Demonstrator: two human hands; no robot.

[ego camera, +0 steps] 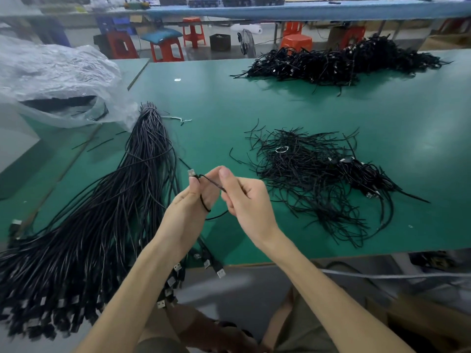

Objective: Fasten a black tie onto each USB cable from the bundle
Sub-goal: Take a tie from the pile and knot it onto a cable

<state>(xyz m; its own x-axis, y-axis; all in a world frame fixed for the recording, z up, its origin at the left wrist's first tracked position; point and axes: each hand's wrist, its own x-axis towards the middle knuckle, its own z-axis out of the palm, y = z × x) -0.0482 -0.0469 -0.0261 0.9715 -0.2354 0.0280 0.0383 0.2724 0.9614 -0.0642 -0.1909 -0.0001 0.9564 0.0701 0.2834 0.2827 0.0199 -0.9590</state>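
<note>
The left hand (190,207) is curled round a cable (192,173), pinching it just below its metal plug, which sticks up above the thumb. A small loop of the same cable hangs under that hand's fingers. The right hand (246,200), just beside it with fingertips nearly touching, pinches a tie (214,184) between thumb and forefinger. The tie runs taut from the cable, close under the plug, down to the right fingers. Both hands are above the near edge of the green table (216,103).

Left of the hands lies the bundle (107,212), fanned out, its plugs hanging over the table edge. Right of them is a loose tie pile (305,171) with a few cables mixed in. At the far left a crumpled clear bag (58,67) lies open, with dark strands showing in its mouth; what they are cannot be told. A far pile (344,62) of black cables sits at the back right.
</note>
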